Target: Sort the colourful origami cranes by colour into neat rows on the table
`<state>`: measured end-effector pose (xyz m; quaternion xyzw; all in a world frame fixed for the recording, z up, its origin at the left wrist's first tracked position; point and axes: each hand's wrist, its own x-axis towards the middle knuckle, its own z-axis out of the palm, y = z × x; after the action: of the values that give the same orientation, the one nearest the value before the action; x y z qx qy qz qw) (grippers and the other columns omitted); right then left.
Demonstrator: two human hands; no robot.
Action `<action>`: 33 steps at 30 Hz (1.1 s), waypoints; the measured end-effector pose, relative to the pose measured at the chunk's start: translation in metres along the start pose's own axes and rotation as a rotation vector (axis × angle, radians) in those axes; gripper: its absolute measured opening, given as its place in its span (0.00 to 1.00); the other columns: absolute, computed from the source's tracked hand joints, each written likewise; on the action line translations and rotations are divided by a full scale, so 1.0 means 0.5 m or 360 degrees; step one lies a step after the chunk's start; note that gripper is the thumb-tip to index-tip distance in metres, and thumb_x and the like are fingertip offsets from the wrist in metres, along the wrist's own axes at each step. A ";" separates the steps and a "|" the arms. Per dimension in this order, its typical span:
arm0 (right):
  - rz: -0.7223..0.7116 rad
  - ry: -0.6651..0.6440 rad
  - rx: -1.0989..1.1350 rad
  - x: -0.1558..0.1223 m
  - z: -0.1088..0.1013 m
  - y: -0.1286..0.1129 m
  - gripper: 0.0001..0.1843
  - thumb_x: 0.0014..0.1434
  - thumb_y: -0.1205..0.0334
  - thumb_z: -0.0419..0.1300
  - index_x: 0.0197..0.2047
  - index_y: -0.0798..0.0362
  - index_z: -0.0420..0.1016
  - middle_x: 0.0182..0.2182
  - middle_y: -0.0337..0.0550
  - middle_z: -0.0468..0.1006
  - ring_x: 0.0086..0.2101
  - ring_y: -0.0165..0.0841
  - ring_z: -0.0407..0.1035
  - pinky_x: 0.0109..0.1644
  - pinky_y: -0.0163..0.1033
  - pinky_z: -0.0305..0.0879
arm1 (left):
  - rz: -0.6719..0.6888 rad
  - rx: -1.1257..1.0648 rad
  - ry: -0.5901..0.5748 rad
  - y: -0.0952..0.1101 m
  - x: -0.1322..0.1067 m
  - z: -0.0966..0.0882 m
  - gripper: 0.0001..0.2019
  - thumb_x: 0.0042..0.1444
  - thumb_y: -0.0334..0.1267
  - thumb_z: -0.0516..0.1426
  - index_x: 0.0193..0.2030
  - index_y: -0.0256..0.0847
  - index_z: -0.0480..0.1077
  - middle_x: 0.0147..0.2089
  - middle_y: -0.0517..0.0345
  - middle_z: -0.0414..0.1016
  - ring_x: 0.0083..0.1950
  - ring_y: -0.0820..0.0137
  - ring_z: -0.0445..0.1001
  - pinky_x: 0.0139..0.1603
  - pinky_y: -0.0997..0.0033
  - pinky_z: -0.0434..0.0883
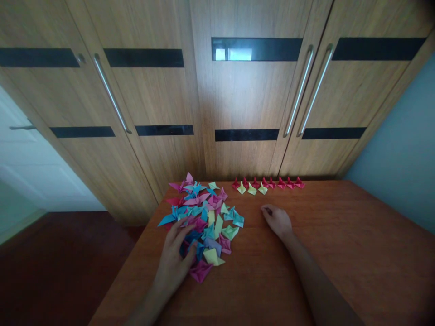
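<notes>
My left hand [176,254] reaches over the left side of a loose pile of folded paper pieces, its fingers apart and curved over blue and magenta ones. Whether the fingertips press on any piece is hard to make out. Magenta origami [201,271] lies just right of the thumb, below a pale yellow folded piece [212,257]. Blue and pink paper cranes [195,199] are heaped at the far end of the pile. My right hand [277,221] rests on the table right of the pile, fingers curled in, with no paper showing in it.
Along the table's back edge stands a row of several red folded pieces [281,183], with three pale yellow folded pieces [252,189] in front. The brown wooden table [258,280] meets a wooden wardrobe [244,99] behind. A white door [30,163] is at the left.
</notes>
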<state>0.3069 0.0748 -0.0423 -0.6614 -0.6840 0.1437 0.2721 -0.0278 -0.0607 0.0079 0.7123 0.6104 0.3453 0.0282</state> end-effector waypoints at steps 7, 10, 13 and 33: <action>-0.0011 -0.0020 0.0016 0.001 0.000 -0.001 0.12 0.59 0.59 0.51 0.39 0.46 0.76 0.37 0.39 0.80 0.39 0.35 0.73 0.41 0.34 0.63 | 0.0394 0.0355 -0.0438 0.100 -0.022 -0.024 0.17 0.51 0.37 0.60 0.49 0.52 0.71 0.56 0.57 0.68 0.59 0.56 0.63 0.64 0.44 0.54; -0.0033 0.0012 0.0026 0.000 0.001 0.000 0.12 0.59 0.59 0.51 0.38 0.46 0.76 0.36 0.39 0.80 0.38 0.35 0.73 0.41 0.34 0.63 | 0.0335 0.0436 -0.0593 0.129 -0.027 -0.009 0.19 0.50 0.34 0.60 0.50 0.51 0.70 0.57 0.56 0.69 0.58 0.57 0.66 0.62 0.45 0.57; -0.0047 0.0021 0.0039 0.000 0.002 0.001 0.12 0.58 0.60 0.51 0.38 0.46 0.76 0.34 0.39 0.80 0.37 0.34 0.73 0.41 0.34 0.63 | 0.0319 0.0510 -0.0640 0.133 -0.024 0.010 0.17 0.53 0.29 0.56 0.49 0.49 0.71 0.57 0.55 0.70 0.56 0.58 0.68 0.60 0.48 0.61; -0.0137 0.0080 0.0397 -0.005 0.000 -0.020 0.11 0.57 0.59 0.53 0.37 0.48 0.76 0.34 0.42 0.80 0.34 0.36 0.73 0.40 0.39 0.64 | -0.0002 -0.0627 0.0065 0.085 0.052 0.005 0.10 0.55 0.41 0.58 0.43 0.45 0.75 0.49 0.52 0.72 0.52 0.62 0.71 0.54 0.61 0.68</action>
<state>0.2984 0.0714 -0.0374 -0.5958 -0.6815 0.1992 0.3753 0.0101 -0.0476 0.0375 0.6855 0.5318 0.4724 0.1550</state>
